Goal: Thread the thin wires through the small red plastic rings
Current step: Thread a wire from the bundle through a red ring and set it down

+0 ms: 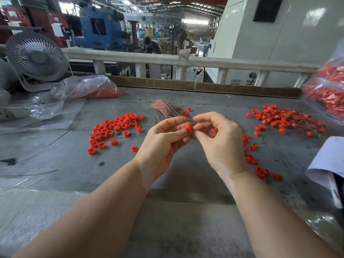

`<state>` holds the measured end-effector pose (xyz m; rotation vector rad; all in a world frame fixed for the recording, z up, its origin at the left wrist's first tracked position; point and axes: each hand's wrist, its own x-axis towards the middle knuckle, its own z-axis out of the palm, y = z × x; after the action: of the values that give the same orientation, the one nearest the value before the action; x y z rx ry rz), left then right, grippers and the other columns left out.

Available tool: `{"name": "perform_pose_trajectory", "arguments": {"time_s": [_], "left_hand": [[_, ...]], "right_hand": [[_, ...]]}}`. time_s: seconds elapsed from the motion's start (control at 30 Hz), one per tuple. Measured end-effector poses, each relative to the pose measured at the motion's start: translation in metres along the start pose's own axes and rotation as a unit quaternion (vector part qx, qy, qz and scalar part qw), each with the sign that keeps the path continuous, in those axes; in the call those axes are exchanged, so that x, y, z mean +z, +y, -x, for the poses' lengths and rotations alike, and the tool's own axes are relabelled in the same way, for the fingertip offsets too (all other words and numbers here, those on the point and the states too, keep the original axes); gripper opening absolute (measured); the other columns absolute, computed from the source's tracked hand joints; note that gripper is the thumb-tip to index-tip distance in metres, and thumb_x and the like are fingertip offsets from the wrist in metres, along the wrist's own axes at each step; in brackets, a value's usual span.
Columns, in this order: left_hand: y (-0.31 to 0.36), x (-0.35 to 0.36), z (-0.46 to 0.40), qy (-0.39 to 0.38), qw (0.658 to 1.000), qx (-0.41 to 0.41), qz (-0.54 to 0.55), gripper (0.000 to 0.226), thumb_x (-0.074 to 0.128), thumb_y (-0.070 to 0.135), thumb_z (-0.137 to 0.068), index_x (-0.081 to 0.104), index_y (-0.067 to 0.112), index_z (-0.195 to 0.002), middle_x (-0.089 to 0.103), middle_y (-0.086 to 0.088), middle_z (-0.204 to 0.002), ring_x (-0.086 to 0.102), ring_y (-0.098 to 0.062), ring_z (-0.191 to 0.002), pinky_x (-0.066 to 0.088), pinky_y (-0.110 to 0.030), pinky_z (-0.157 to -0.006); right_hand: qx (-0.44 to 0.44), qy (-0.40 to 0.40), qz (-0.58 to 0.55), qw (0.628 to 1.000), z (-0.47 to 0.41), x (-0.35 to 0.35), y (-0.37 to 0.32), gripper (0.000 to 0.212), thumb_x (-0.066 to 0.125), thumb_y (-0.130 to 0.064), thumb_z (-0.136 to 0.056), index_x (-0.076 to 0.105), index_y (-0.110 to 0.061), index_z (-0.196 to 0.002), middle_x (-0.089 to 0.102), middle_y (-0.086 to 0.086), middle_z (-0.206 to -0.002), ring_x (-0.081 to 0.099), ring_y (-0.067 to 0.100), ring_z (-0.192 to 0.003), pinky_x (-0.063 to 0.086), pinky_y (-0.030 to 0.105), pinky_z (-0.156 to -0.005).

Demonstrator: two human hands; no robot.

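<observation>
At frame centre, above the grey worktop (78, 164), your left hand (163, 138) pinches one small red plastic ring (188, 128); right hand (217, 138) fingers (200, 119) pinch together beside it, wire too fine to see. Threading step, likely. Next: steady alignment with the hole. Copper wire bundle (164, 108) lies behind.

Factory floor — blue machine (101, 27), steel roof trusses (195, 8), gray workbench (74, 164) strewn with red plastic rings (115, 127).

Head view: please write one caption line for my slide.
Left hand holds a red ring while right hand feeds a wire.
</observation>
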<state>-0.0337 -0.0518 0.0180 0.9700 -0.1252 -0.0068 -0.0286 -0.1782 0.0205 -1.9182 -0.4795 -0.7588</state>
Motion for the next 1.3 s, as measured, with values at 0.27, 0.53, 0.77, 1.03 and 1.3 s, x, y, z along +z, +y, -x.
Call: {"name": "perform_pose_trajectory", "arguments": {"time_s": [0.27,0.53,0.77,1.03,1.3], "left_hand": [[-0.006,-0.001,0.001,0.0,0.998,-0.002,-0.068,0.012,0.059,-0.001,-0.082,0.066,0.007,-0.086,0.07,0.0,-0.069,0.063,-0.004,-0.061,0.054,-0.015,-0.064],[-0.009,-0.003,-0.001,0.025,0.992,0.021,-0.124,0.012,0.056,0.002,-0.087,0.064,0.009,-0.082,0.067,-0.001,-0.065,0.061,-0.005,-0.061,0.053,-0.017,-0.06],[-0.01,-0.001,0.001,0.017,0.98,0.038,-0.195,0.009,0.058,0.002,-0.087,0.064,0.008,-0.086,0.065,-0.009,-0.076,0.06,-0.006,-0.06,0.051,-0.017,-0.059],[-0.007,-0.001,0.006,-0.008,0.961,0.081,-0.263,0.024,0.051,-0.01,-0.087,0.054,0.014,-0.087,0.064,-0.002,-0.066,0.059,-0.003,-0.054,0.049,-0.017,-0.058],[-0.004,0.001,0.009,-0.009,0.949,0.103,-0.299,0.031,0.051,-0.017,-0.084,0.053,0.014,-0.081,0.059,0.002,-0.055,0.053,-0.004,-0.049,0.046,-0.017,-0.055]], "right_hand": [[0.007,-0.023,0.004,1.0,0.001,0.0,0.001,0.033,0.069,0.007,-0.073,0.062,-0.024,-0.08,0.063,-0.011,-0.066,0.057,-0.004,-0.065,0.036,0.002,-0.058],[0.049,-0.053,-0.016,0.997,0.002,0.003,0.002,0.015,0.068,-0.007,-0.081,0.065,-0.022,-0.086,0.064,-0.011,-0.074,0.059,0.001,-0.07,0.046,0.01,-0.067],[0.103,-0.093,-0.001,0.99,0.002,0.004,0.003,0.018,0.065,-0.03,-0.084,0.07,-0.017,-0.095,0.069,-0.001,-0.087,0.062,0.011,-0.082,0.049,0.026,-0.08],[0.098,-0.111,-0.026,0.989,0.004,0.005,0.003,0.01,0.068,-0.022,-0.084,0.073,-0.014,-0.084,0.07,-0.001,-0.072,0.064,0.013,-0.07,0.053,0.038,-0.074],[0.078,-0.111,-0.045,0.99,0.004,0.003,-0.002,0.011,0.067,-0.017,-0.084,0.074,-0.009,-0.08,0.07,0.0,-0.065,0.066,0.012,-0.065,0.054,0.038,-0.072]]}}
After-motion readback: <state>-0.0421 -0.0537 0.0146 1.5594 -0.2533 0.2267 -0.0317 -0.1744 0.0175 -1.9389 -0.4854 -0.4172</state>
